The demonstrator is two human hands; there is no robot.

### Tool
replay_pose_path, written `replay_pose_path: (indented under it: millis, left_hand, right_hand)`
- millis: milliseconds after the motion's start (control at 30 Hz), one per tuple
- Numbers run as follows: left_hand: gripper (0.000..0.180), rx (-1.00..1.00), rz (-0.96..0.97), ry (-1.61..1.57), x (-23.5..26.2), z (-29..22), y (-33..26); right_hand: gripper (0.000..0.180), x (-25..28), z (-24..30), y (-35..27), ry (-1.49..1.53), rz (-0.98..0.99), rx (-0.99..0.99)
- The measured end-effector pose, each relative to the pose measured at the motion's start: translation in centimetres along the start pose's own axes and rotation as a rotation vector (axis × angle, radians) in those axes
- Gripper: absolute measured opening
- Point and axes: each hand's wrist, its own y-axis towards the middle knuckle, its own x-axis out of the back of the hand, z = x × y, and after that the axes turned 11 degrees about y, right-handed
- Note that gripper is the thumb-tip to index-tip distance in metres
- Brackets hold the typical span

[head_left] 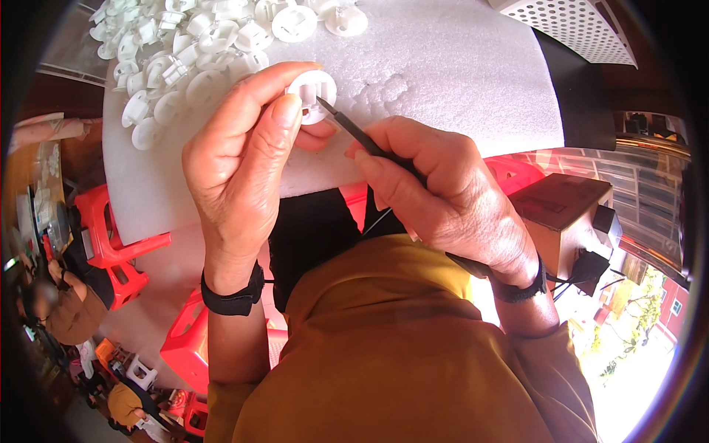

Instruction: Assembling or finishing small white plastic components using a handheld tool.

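My left hand (240,159) pinches a small round white plastic part (313,90) between thumb and fingers, held above a white foam sheet (443,74). My right hand (443,192) grips a thin dark pointed tool (354,131) whose tip touches the part's centre. Both wrists wear black bands. A heap of several similar white plastic parts (185,52) lies on the foam at the upper left, just beyond my left hand.
A white perforated basket (572,26) stands at the upper right. A brown box (565,214) with black cables sits right of my right hand. Red plastic stools (111,236) stand below left. Other people (66,303) are at the far left.
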Motion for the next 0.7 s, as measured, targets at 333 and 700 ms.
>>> replay_pose_path:
  millis: [333, 700]
  left_hand:
    - [0.029, -0.013, 0.008, 0.028, -0.14, -0.05, -0.10]
    - [0.031, 0.096, 0.043, -0.135, 0.35, -0.24, 0.06]
  right_hand:
    - [0.015, -0.20, -0.42, 0.00, 0.031, -0.038, 0.055]
    - [0.010, -0.15, -1.07, -0.08, -0.038, -0.041, 0.187]
